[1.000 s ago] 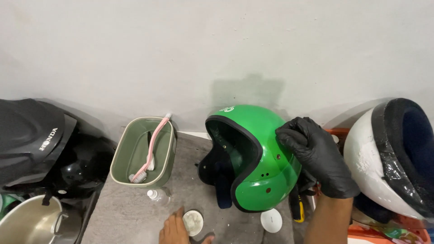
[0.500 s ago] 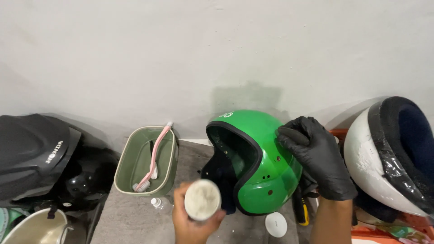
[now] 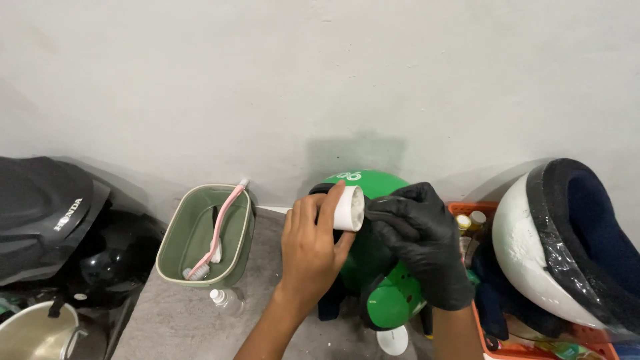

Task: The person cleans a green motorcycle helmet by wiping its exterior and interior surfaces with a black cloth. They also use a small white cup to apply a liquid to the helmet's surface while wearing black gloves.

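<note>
My bare left hand holds a small white jar tilted on its side, its mouth facing right. My right hand wears a black glove, and its fingertips reach into the jar's mouth. Both hands are raised in front of a green helmet, which rests on a grey mat and is largely hidden behind them. A round white lid lies on the mat below the helmet.
A green basin with a pink brush stands at the left, a small clear bottle beside it. A white helmet and orange crate are at the right. A black helmet and metal pot sit far left.
My left hand picked the white jar up off the mat and raised it. My gloved right hand left the helmet's side and brought its fingers to the jar's mouth.
</note>
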